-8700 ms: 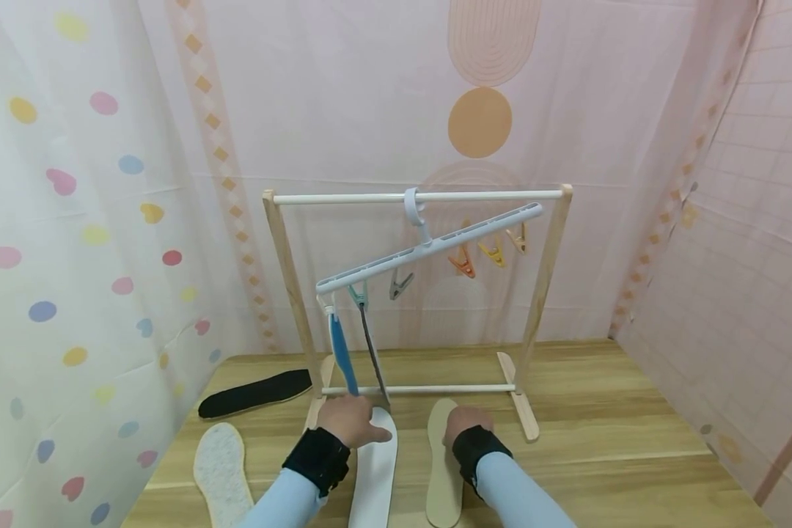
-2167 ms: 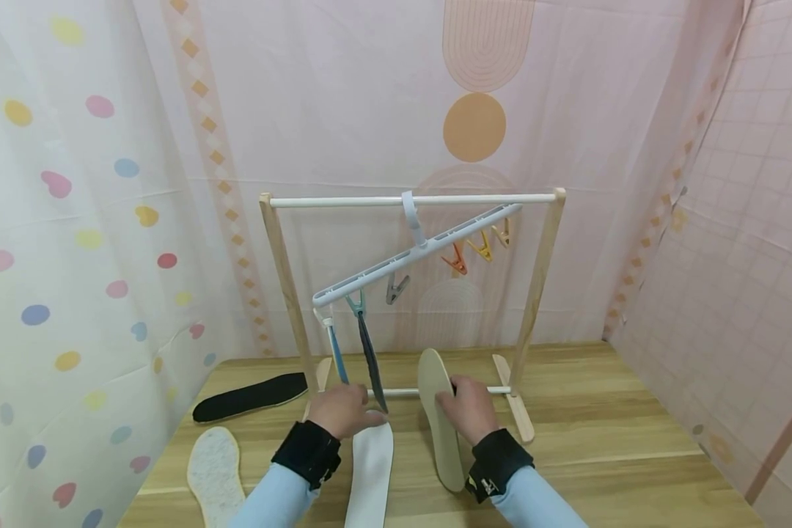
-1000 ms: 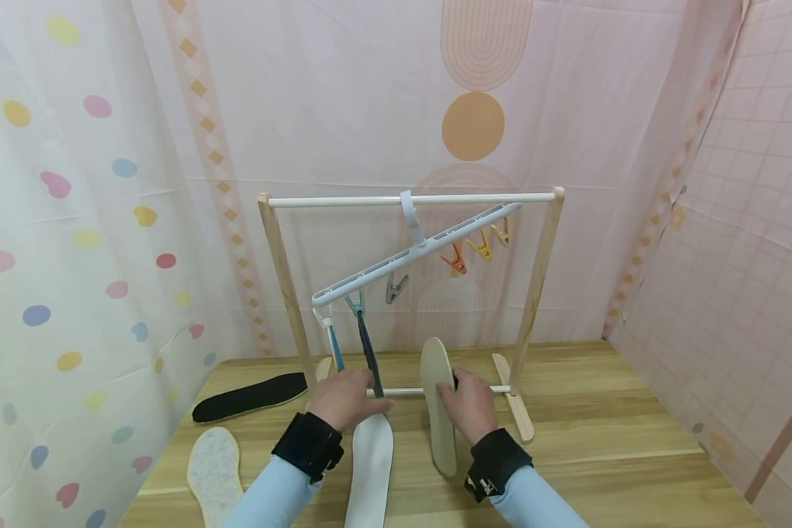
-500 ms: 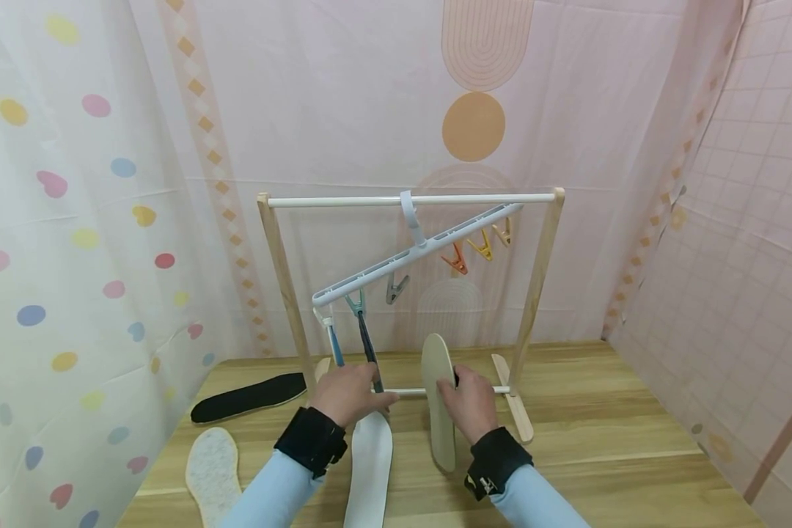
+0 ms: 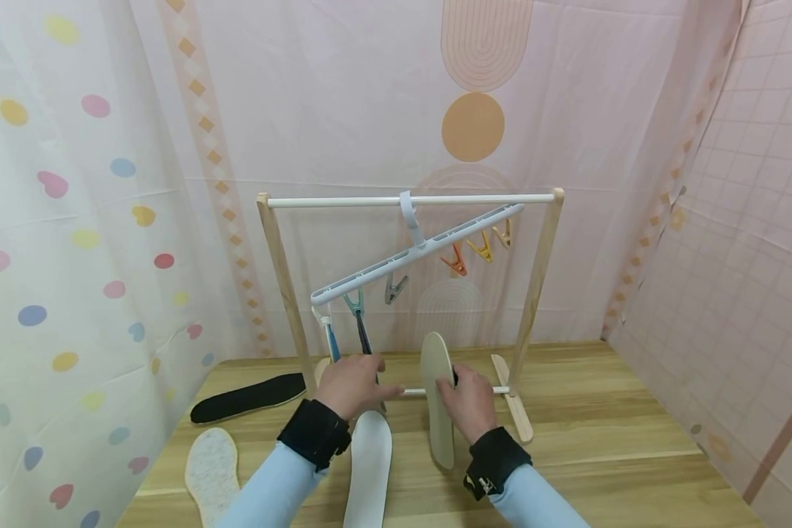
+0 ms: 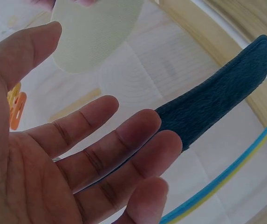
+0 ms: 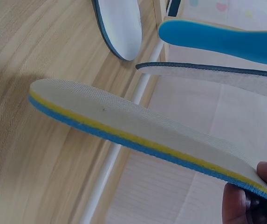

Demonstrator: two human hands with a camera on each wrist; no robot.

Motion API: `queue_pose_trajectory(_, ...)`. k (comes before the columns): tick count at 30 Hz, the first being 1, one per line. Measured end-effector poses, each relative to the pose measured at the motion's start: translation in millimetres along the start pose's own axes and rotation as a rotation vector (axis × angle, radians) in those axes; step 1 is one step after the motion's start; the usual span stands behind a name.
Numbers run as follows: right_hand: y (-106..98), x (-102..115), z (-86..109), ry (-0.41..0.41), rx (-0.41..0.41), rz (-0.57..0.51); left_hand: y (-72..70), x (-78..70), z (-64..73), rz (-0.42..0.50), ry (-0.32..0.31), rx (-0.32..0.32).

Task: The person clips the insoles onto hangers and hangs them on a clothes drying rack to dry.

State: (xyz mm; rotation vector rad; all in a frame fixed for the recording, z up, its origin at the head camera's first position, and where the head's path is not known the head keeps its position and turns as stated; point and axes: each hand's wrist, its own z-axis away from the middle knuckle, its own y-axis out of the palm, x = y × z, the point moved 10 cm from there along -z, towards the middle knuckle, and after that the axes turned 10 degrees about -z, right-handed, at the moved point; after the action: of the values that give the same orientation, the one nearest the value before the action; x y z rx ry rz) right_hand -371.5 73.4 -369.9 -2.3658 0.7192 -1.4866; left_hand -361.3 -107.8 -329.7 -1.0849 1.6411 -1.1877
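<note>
My right hand [image 5: 470,405] pinches a beige insole [image 5: 438,418] by its edge and holds it up on end, off the table. The right wrist view shows its yellow and blue layered side [image 7: 138,140], with thumb and fingers at one end. My left hand [image 5: 350,383] is spread with fingers loosely bent, beside two insoles hanging from the hanger. One is dark-backed [image 6: 212,95], behind the left fingers in the left wrist view; the other is blue [image 7: 212,39]. A teal clip [image 5: 354,302] and a white clip [image 5: 323,317] hold them.
A pale hanger [image 5: 416,253] tilts down to the left on a wooden rack [image 5: 543,293]. Its grey [image 5: 394,288], orange [image 5: 455,260] and yellow clips [image 5: 482,248] hold nothing. White [image 5: 369,469], black [image 5: 247,397] and fuzzy grey insoles [image 5: 213,469] lie on the table [image 5: 600,440].
My right hand has picked the beige insole up from the table and raised it upright. My left hand has shifted slightly up and right over the last second. The hanger has barely moved.
</note>
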Motion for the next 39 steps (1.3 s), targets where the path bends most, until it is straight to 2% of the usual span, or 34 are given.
queue_pose_trajectory(8,-1.7,1.9,-0.2,-0.009,-0.013,-0.008,-14.4,-6.5,-4.3,-0.026,0.031,-0.06)
queue_pose_trajectory(19,1.0,3.6,-2.2,-0.014,0.002,-0.031,-35.2,-5.7,-12.0,-0.008,-0.004,-0.122)
queue_pose_trajectory(33,2.1,12.0,-5.8,0.008,0.015,-0.032,-54.8,-14.9,-25.9,0.016,0.012,-0.212)
queue_pose_trajectory(39,3.0,15.7,-7.3,0.011,0.014,-0.055,-64.5,-13.7,-30.9,0.03,-0.02,-0.261)
